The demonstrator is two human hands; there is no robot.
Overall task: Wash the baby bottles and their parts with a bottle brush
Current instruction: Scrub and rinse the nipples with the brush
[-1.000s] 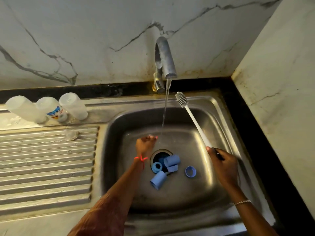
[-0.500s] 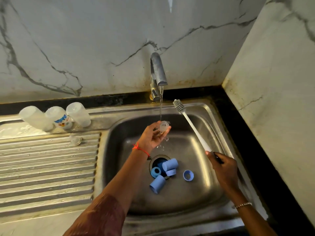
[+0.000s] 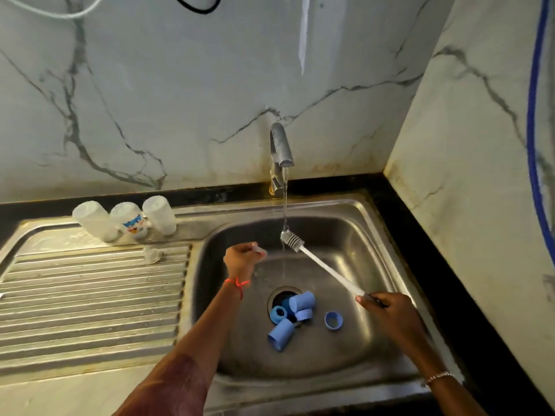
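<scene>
The bottle brush (image 3: 327, 270) has its bristles in the stream from the tap (image 3: 280, 145), twelve o'clock of the drain (image 3: 280, 295); fingers of my right hand (image 3: 390, 309) curl round its handle; my left hand (image 3: 241, 261) pinches a small clear part (image 3: 260, 251) at nine o'clock of the bristles; I'd bring them together under the water, twisting gently.

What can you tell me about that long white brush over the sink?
The bottle brush has a slim white handle, plastic by its look, and a short, ribbed greyish head. It slants up and leftward over the sink, head in the stream from the tap. The right hand grips its lower end.
</scene>
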